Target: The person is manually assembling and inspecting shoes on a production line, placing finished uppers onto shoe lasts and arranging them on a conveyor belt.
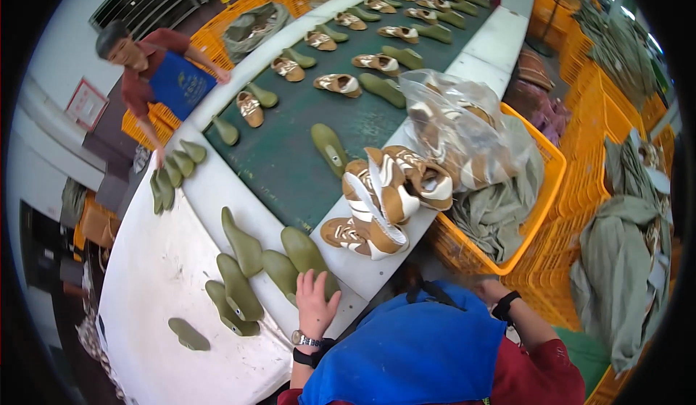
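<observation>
My left hand (315, 307), with a watch at the wrist, has its fingers spread against the nearest green shoe last (304, 253) at the table corner. Beside it lie several more lasts, among them one shoe last (239, 289) with a hole in its end. My right hand (491, 290) is low beside my blue apron (406, 354); its fingers are too blurred to read. Ahead of me, brown-and-white sneakers (370, 209) are piled on the white ledge, next to a clear plastic bag (457, 130) with more sneakers inside.
A green conveyor belt (279, 166) carries rows of sneakers and lasts. At the far left, a person (163, 79) in a blue apron reaches to a row of lasts (174, 169). Orange crates (500, 264) stand at right, holding grey-green cloth. One last (188, 334) lies on the white table (145, 282).
</observation>
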Available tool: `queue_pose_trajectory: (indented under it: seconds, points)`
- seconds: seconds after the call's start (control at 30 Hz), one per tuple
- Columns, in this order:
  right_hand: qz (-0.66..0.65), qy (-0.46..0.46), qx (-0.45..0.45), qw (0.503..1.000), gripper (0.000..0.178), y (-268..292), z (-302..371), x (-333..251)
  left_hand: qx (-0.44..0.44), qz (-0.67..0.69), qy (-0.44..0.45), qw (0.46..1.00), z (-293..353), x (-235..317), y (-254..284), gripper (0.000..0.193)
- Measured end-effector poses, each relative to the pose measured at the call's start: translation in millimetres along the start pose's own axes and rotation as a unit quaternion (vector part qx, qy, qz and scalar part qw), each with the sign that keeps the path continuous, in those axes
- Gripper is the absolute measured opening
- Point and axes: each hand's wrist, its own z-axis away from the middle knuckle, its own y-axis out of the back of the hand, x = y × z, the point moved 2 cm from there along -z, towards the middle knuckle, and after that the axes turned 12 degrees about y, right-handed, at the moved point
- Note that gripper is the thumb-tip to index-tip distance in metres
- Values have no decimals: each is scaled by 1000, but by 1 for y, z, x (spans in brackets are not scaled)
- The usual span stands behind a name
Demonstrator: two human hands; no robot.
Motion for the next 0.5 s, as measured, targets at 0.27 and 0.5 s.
queue_pose_trajectory:
  seconds: [0.27,0.5]
  points:
    - [-99,232,327,911,31,183,-148,-209,43,-7,83,996,0,-37,-31,53]
    - [-394,101,35,913,23,175,-188,-221,-100,115,84,985,-10,-44,-9,51]
